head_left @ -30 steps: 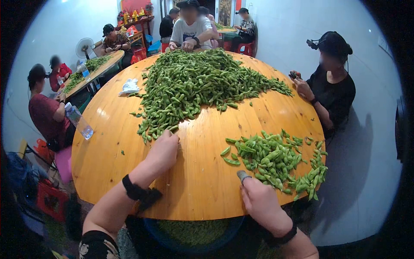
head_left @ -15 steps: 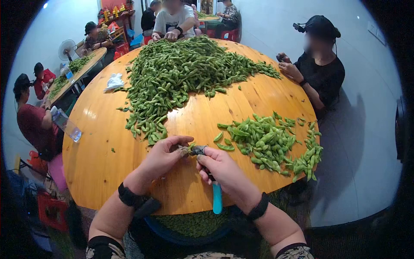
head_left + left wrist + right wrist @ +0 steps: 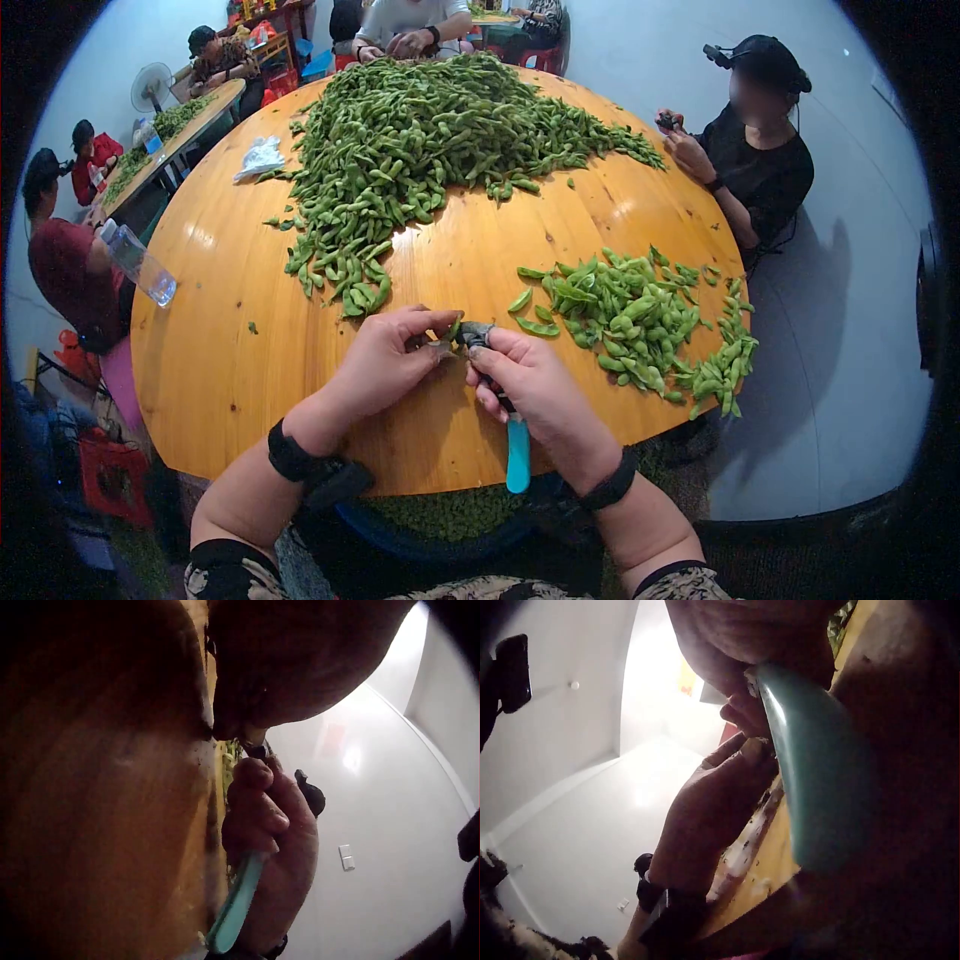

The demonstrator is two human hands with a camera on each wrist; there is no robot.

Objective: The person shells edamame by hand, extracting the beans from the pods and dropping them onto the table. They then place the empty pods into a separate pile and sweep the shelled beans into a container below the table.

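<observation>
In the head view my left hand (image 3: 385, 350) pinches a green soybean pod (image 3: 454, 327) between thumb and fingers, over the near part of the table. Close beside it, my right hand (image 3: 530, 380) grips a tool by its teal handle (image 3: 517, 455), which sticks out below the palm. Dark grey wrapping (image 3: 474, 333) covers a fingertip of the right hand, right at the pod. Both wrist views show the two hands meeting, with the teal handle (image 3: 236, 907) beneath the curled right fingers. The tool's working end is hidden by the hands.
A large heap of soybean pods (image 3: 430, 130) covers the table's far middle. A smaller pile of pods (image 3: 630, 310) lies to the right. A clear bottle (image 3: 138, 262) and white crumpled plastic (image 3: 261, 158) are at left. A blue tub (image 3: 390, 540) sits below the edge. Other people sit around.
My left hand has come back from the big heap with a pod. The right hand has moved left from beside the smaller pile, and the two hands now meet.
</observation>
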